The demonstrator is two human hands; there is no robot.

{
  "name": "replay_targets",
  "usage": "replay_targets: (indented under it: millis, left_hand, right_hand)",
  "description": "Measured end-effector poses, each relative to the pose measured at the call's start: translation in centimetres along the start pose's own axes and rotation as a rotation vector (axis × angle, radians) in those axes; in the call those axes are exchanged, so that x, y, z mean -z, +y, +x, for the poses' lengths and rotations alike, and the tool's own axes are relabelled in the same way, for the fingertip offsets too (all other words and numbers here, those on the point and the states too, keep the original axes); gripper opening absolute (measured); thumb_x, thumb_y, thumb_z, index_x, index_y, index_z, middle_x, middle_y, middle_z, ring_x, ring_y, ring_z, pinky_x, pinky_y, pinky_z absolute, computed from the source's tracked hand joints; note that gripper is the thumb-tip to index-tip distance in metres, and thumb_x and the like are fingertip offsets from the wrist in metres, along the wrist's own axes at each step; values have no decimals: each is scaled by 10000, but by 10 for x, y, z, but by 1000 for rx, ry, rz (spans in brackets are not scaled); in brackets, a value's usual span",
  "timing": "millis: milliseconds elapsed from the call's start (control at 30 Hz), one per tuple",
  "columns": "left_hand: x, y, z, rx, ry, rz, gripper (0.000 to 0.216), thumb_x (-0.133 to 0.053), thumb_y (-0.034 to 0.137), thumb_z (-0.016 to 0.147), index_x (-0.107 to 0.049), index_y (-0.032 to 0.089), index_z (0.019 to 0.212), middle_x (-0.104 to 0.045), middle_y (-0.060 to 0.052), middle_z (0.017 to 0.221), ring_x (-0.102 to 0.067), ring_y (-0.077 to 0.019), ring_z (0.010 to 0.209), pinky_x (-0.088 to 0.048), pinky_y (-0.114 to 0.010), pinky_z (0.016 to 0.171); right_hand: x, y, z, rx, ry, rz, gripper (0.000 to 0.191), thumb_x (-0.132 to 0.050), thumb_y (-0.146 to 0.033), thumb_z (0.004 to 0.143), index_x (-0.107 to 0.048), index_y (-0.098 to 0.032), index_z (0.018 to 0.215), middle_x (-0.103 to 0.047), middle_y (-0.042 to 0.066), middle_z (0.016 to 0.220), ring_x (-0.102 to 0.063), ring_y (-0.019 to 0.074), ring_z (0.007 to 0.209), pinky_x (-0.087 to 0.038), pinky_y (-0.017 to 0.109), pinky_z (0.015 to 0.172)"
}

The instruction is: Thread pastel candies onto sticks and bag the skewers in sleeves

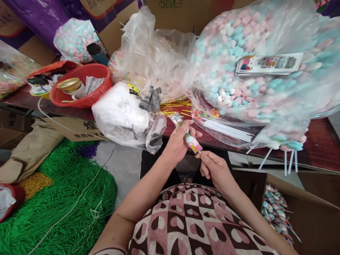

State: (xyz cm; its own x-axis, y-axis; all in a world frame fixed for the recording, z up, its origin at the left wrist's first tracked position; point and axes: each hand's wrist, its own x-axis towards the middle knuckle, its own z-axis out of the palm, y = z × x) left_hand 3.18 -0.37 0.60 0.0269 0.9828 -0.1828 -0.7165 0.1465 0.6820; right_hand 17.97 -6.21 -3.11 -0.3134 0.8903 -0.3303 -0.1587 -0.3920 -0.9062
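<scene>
My left hand (178, 139) is closed round a wrapped lollipop (189, 137) in a clear printed sleeve, held tilted just below the edge of the dark red table (317, 145). My right hand (212, 167) pinches the lower end of the same lollipop, at its stick. Both hands hover over my lap, which is covered by pink and brown heart-patterned cloth (191, 219). Loose yellow twist ties (175, 106) lie on the table just beyond my left hand.
A huge clear bag of pink, blue and white lollipops (255, 63) fills the right of the table, sticks poking out below. A red basket (85, 86) and a white plastic bag (119, 111) stand left. Green bead strings (63, 198) lie lower left; a cardboard box of wrapped lollipops (276, 212) sits at the right.
</scene>
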Motion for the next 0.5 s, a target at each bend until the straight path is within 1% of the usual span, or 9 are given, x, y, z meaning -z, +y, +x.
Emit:
replay_targets:
  millis: [67,100,167,233,367,433,500]
  left_hand:
    - [-1,-11,-9,27,-25,15,349,-710,440,799,-594,190,1012,-575,36,655,-672,-159,738,-459,-223,588]
    - [-2,-16,-13,47,-38,26,373,-714,450,793,-588,193,1033,-589,28,673,-671,-164,750,-427,-210,548]
    - [-2,-21,-20,85,-51,49,396,-715,452,792,-585,196,1064,-621,11,714,-663,-157,761,-391,-201,532]
    - [-1,-23,-23,102,-60,64,384,-714,444,797,-598,184,1055,-638,2,730,-645,-136,736,-401,-210,576]
    - [2,-22,-24,75,-96,109,364,-706,447,805,-627,168,1024,-624,9,678,-614,-132,726,-451,-272,740]
    - [3,-24,-24,66,-98,171,407,-695,483,804,-634,171,1058,-652,-7,750,-605,-134,764,-449,-290,802]
    - [5,-27,-25,53,-93,274,402,-683,502,806,-652,166,1023,-667,-22,838,-589,-130,801,-440,-281,835]
  right_hand:
    - [-2,-1,2,12,17,18,284,-620,-472,879,-623,-189,858,-399,-104,414,-323,62,359,-295,218,423]
    - [-2,-1,4,20,22,25,284,-620,-473,879,-619,-190,850,-404,-103,417,-325,61,358,-297,217,423]
    - [-4,-2,6,34,33,36,284,-618,-475,882,-612,-194,840,-417,-101,424,-334,59,359,-304,216,426]
    - [-5,-1,7,44,35,47,282,-613,-475,886,-611,-195,847,-424,-100,430,-337,57,361,-310,215,430]
    - [-2,-1,7,76,60,36,269,-628,-462,880,-620,-194,855,-474,-85,458,-374,58,385,-299,206,425]
    - [0,-2,7,100,95,26,264,-636,-457,874,-625,-193,853,-490,-77,472,-391,62,400,-296,204,424]
    - [1,-5,7,116,121,25,266,-627,-459,878,-626,-194,859,-480,-79,474,-387,65,403,-310,207,429]
